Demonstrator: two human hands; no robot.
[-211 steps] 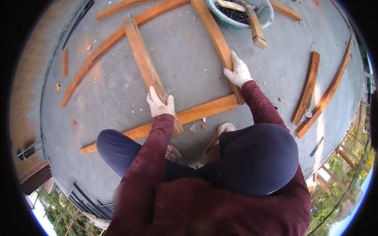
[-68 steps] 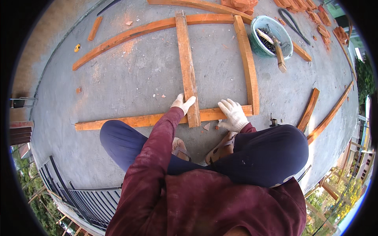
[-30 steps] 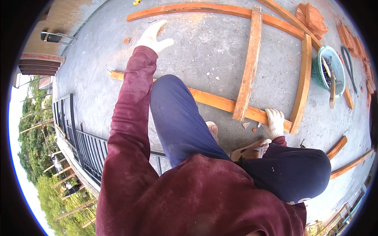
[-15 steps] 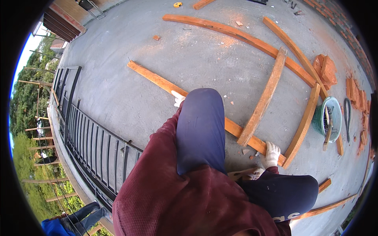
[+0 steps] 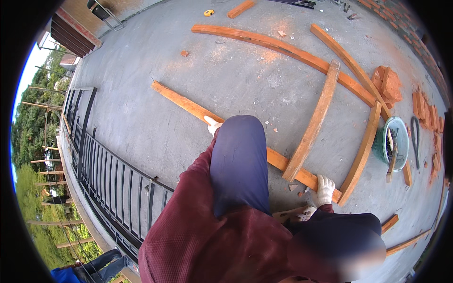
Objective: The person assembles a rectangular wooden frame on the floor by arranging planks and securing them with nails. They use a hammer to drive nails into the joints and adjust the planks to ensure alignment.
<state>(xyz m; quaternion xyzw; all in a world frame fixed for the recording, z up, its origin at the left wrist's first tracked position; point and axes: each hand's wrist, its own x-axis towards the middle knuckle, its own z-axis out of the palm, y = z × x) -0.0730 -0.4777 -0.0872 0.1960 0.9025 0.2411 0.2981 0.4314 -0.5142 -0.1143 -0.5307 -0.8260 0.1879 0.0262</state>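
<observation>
A long wooden beam lies slantwise on the concrete, with a nail sticking out at its far left end. My knee hides its middle. My left hand, white-gloved, grips it left of the knee. Near its right end my right hand, also gloved, has its fingers closed over it. A shorter crosspiece rests across this beam and reaches a long far beam. Another crosspiece meets the beam's right end beside my right hand.
At the right stand a green bucket with tools and broken bricks. Another timber crosses the far beam. Black metal railing lines the left edge, where a person's legs show. A yellow tape measure lies far off.
The view has tilted slightly, so the floor and timbers sit a little lower in the picture. Both hands stay on the same beam.
</observation>
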